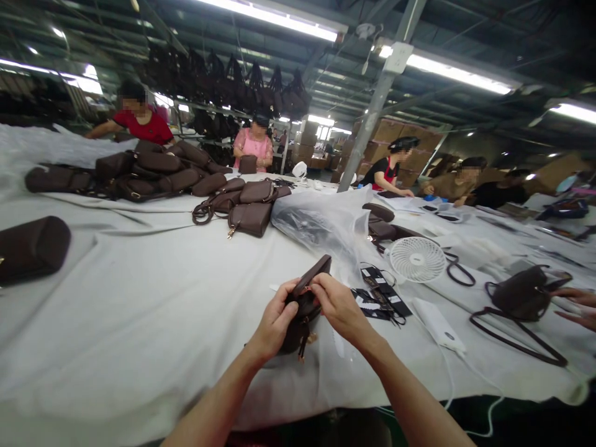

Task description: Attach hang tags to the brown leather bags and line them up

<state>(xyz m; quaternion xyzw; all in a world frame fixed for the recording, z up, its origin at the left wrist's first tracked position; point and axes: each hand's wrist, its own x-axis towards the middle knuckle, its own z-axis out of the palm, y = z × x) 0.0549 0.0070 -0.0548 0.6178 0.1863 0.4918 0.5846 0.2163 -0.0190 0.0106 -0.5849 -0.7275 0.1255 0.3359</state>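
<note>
A small dark brown handbag (298, 332) stands tilted near the front of the table, between my two hands. My left hand (278, 313) grips its left side, the thumb pressed on the upper part. At the bag's top opening, the fingers of my right hand (336, 301) are pinched together on the rim. A small reddish or metallic bit shows by those fingertips, too small to identify. Gold-coloured hardware and short dangling cords hang at the bag's lower front. The inside of the bag is hidden by my fingers.
Brown bags (251, 214) lie beyond my hands, with a larger pile (153, 167) farther left. To the right are clear plastic (321, 223), black tags (382, 295), a white fan (418, 259) and a cabled white power bank (438, 326). A co-worker's hand (580, 304) touches another bag (521, 295).
</note>
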